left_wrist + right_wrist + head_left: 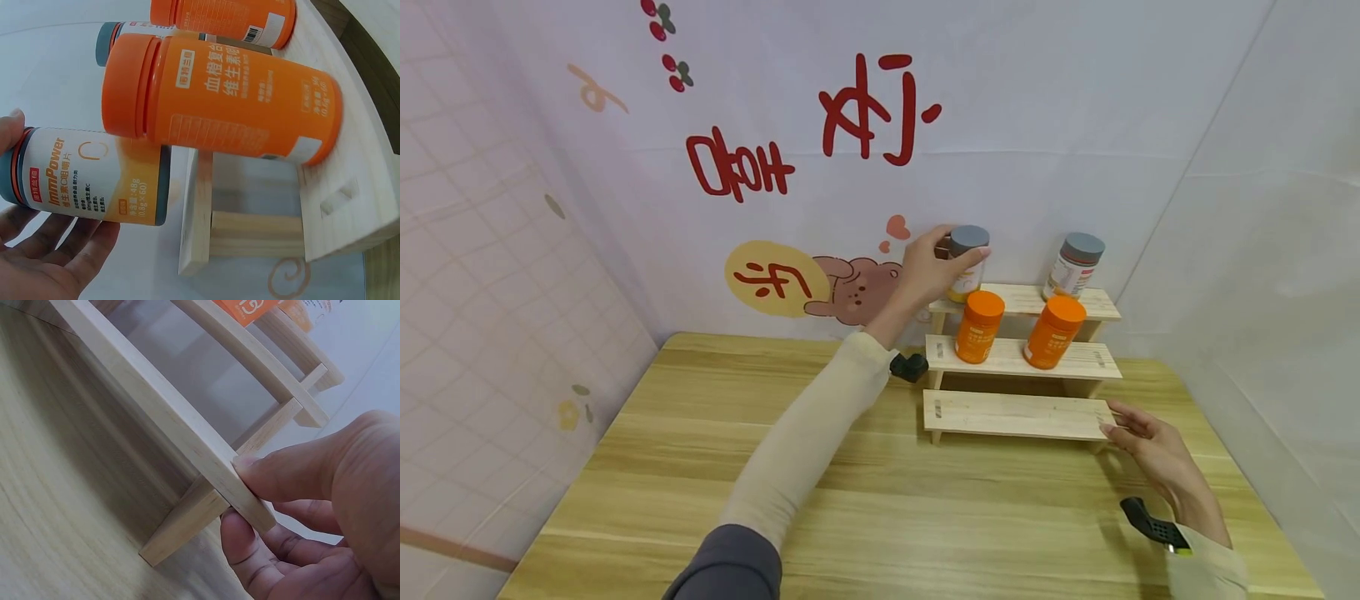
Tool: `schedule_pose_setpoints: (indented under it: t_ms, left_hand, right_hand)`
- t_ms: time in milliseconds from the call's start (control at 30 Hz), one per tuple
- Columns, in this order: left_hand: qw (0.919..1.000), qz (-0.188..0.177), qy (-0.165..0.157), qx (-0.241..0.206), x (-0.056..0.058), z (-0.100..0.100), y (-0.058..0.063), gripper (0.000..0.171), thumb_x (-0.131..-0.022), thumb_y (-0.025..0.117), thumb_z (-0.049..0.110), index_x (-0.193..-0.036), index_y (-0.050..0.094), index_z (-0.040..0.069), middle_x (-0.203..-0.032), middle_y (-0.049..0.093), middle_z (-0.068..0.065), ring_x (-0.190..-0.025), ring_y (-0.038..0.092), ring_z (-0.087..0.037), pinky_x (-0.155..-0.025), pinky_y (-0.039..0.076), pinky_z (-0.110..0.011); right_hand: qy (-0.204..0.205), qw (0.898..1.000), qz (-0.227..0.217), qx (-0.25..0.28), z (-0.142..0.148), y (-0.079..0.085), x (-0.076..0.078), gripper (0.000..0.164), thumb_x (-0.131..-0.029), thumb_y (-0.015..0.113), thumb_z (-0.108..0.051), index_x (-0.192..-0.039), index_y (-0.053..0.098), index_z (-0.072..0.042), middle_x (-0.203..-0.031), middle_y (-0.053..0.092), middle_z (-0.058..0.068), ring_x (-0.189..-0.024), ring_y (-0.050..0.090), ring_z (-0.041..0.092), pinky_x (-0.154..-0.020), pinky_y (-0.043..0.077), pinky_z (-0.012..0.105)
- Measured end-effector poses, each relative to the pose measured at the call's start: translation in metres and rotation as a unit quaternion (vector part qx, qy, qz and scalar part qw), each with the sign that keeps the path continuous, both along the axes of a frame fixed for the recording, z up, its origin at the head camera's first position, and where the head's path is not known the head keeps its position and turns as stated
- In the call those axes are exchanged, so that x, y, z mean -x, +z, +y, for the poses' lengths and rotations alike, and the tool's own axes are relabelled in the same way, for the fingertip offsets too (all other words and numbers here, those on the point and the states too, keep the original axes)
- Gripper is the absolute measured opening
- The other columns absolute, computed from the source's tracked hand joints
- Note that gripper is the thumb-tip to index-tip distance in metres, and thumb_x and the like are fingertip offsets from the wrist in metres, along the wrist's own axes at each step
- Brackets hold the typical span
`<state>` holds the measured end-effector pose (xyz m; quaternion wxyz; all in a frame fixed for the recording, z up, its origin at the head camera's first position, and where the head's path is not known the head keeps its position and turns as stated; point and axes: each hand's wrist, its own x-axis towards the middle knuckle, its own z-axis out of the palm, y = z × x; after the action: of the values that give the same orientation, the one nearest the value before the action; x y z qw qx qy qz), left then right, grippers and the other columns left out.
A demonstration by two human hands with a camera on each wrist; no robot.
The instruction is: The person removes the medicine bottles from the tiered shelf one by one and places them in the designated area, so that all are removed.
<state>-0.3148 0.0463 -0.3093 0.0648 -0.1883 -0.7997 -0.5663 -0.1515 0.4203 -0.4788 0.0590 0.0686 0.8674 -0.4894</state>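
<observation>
My left hand grips a grey-lidded vitamin bottle with a white and yellow label. The bottle is upright at the left end of the top tier of a stepped wooden rack; I cannot tell whether its base touches the board. At the rack's lower right corner, my right hand pinches the end of the bottom board between thumb and fingers. Two orange bottles, one on the left and one on the right, stand on the middle tier.
Another grey-lidded bottle stands toward the right of the top tier. The rack sits on a wood-grain table, close to a white printed backdrop. A side sheet hangs along the right.
</observation>
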Motion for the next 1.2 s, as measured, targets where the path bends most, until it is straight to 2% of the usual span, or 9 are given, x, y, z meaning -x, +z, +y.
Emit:
schedule_pose_setpoints:
  t_ms: [100,233,333,467,667,900,1033,1200]
  left_hand:
    - [1.0,-0.001,0.002,-0.007,-0.004,-0.007,-0.001,0.05,-0.091,0.075,0.05,-0.132,0.063,0.023,-0.115,0.067,0.0,-0.106,0.063,-0.018,-0.087,0.055,-0.027]
    - [0.9998,0.001,0.007,-0.018,-0.008,-0.017,0.0,0.051,-0.091,0.076,0.047,-0.133,0.063,0.021,-0.115,0.067,-0.001,-0.107,0.063,-0.019,-0.089,0.055,-0.03]
    - [0.9997,0.004,0.007,-0.025,-0.012,-0.025,0.003,0.053,-0.091,0.076,0.046,-0.135,0.063,0.02,-0.116,0.067,-0.002,-0.107,0.063,-0.021,-0.09,0.056,-0.033]
    - [0.9996,0.004,0.006,-0.028,-0.017,-0.036,0.004,0.054,-0.091,0.076,0.045,-0.137,0.062,0.019,-0.118,0.067,-0.004,-0.109,0.063,-0.022,-0.091,0.056,-0.034]
    - [0.9992,0.005,0.004,-0.039,-0.021,-0.051,-0.001,0.056,-0.092,0.075,0.044,-0.14,0.061,0.019,-0.121,0.066,-0.006,-0.111,0.061,-0.024,-0.093,0.056,-0.036]
    - [0.9987,0.019,0.018,-0.044,-0.024,-0.068,-0.008,0.05,-0.092,0.075,0.046,-0.133,0.065,0.02,-0.12,0.067,-0.004,-0.108,0.063,-0.021,-0.093,0.056,-0.037]
    - [0.9984,0.021,0.026,-0.045,-0.025,-0.074,-0.013,0.048,-0.092,0.075,0.046,-0.132,0.066,0.02,-0.12,0.068,-0.004,-0.106,0.064,-0.02,-0.092,0.056,-0.037]
    - [0.9977,0.022,0.041,-0.049,-0.029,-0.083,-0.021,0.055,-0.091,0.077,0.043,-0.138,0.064,0.018,-0.119,0.068,-0.008,-0.104,0.065,-0.021,-0.088,0.057,-0.037]
  right_hand:
    - [0.001,1.0,-0.001,-0.002,0.0,0.0,0.0,0.077,-0.103,0.062,-0.04,-0.16,0.03,0.0,-0.135,0.05,0.005,-0.099,0.049,-0.018,-0.083,0.054,0.013]
    - [0.002,1.0,-0.007,-0.009,0.001,-0.001,0.0,0.077,-0.103,0.06,-0.042,-0.161,0.029,-0.002,-0.146,0.044,0.019,-0.099,0.046,-0.019,-0.083,0.053,0.012]
    - [0.003,1.0,-0.01,-0.013,0.001,-0.001,0.0,0.078,-0.103,0.059,-0.044,-0.161,0.028,-0.003,-0.15,0.04,0.021,-0.1,0.045,-0.019,-0.083,0.053,0.012]
    - [0.002,1.0,-0.011,-0.013,0.001,-0.001,-0.001,0.078,-0.103,0.061,-0.044,-0.161,0.029,-0.003,-0.146,0.044,0.018,-0.101,0.046,-0.018,-0.083,0.054,0.013]
    - [0.003,1.0,-0.013,-0.006,-0.001,0.0,-0.001,0.079,-0.103,0.06,-0.043,-0.161,0.028,-0.002,-0.146,0.043,0.018,-0.101,0.047,-0.018,-0.084,0.054,0.013]
    - [-0.001,1.0,-0.01,-0.015,0.0,0.0,0.002,0.079,-0.102,0.06,-0.046,-0.161,0.029,-0.003,-0.148,0.042,0.02,-0.102,0.045,-0.018,-0.082,0.052,0.009]
    - [-0.001,1.0,-0.008,-0.013,0.002,-0.002,0.002,0.078,-0.102,0.06,-0.045,-0.161,0.029,-0.003,-0.144,0.045,0.016,-0.101,0.049,-0.016,-0.083,0.053,0.012]
    - [-0.002,1.0,-0.004,-0.006,0.001,-0.002,0.003,0.077,-0.103,0.062,-0.042,-0.161,0.03,-0.003,-0.136,0.049,0.008,-0.101,0.051,-0.014,-0.084,0.055,0.014]
